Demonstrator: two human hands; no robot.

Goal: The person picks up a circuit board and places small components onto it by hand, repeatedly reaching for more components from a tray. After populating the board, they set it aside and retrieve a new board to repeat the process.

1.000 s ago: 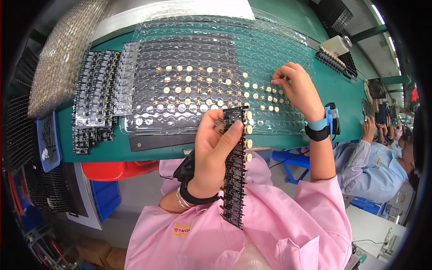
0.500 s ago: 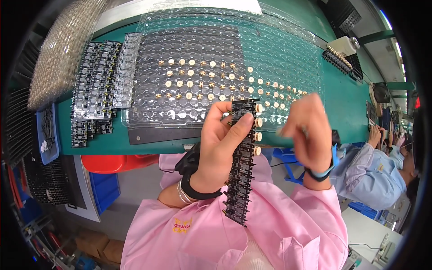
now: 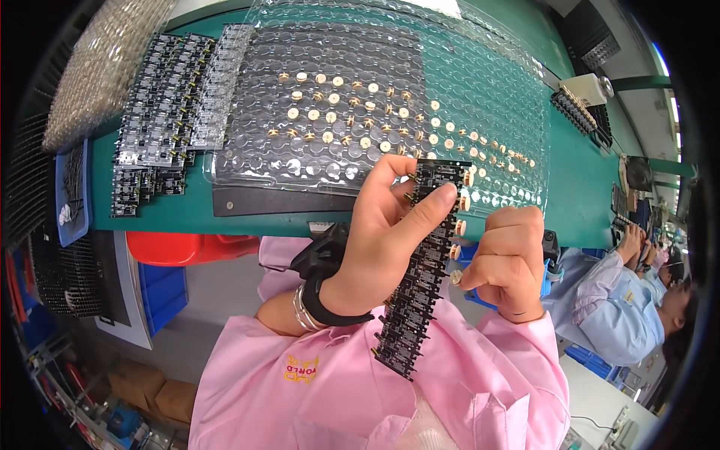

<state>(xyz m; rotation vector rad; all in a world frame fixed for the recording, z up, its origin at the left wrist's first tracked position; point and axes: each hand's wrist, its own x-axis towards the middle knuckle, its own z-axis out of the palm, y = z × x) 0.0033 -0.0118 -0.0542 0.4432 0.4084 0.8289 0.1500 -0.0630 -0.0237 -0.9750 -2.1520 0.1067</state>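
My left hand [image 3: 375, 247] is closed on a long black circuit board panel [image 3: 411, 307], held slanting in front of my chest, thumb across its upper part. Several small cream-coloured round spools [image 3: 464, 202] stick out along the panel's right edge. My right hand [image 3: 510, 255] is closed in a pinch on one more such spool [image 3: 456, 278], right beside that edge below the others; whether it touches the panel I cannot tell. Beyond my hands lies a clear plastic blister tray [image 3: 322, 49] with loose spools [image 3: 331, 118] scattered in its pockets.
Stacked circuit board panels [image 3: 154, 112] lie left of the tray on the green table [image 3: 195, 202]. A blue bin [image 3: 73, 199] stands at the left edge. A red stool [image 3: 187, 247] is below the table. Another person [image 3: 615, 300] works at the right.
My right hand has come down from beside the tray to the panel's edge, and a spool now shows in its fingers. The panel and my left hand have shifted slightly right in the picture.
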